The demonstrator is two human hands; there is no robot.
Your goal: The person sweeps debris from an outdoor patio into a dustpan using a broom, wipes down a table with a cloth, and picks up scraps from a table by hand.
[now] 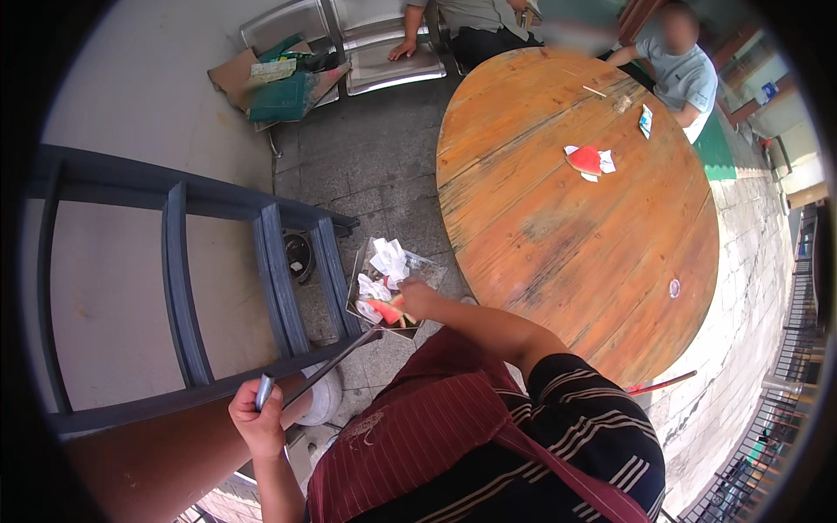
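My left hand [257, 418] grips the end of a long metal handle [320, 374]. The handle runs down to a metal dustpan [410, 332]. Crumpled white paper tissues [390, 259] and pieces of watermelon rind [387, 310] with red flesh lie inside the pan. My right hand [418, 299] reaches into the pan beside the tissues and rind. Its fingertips are partly hidden, so whether they pinch anything does not show.
To the right stands a round wooden table [523, 261], bearing a watermelon slice [584, 160] on tissues and a small packet [645, 121]. A metal ladder [176, 281] leans at left. Two people sit beyond; metal chairs [392, 62] hold flattened cardboard [281, 95].
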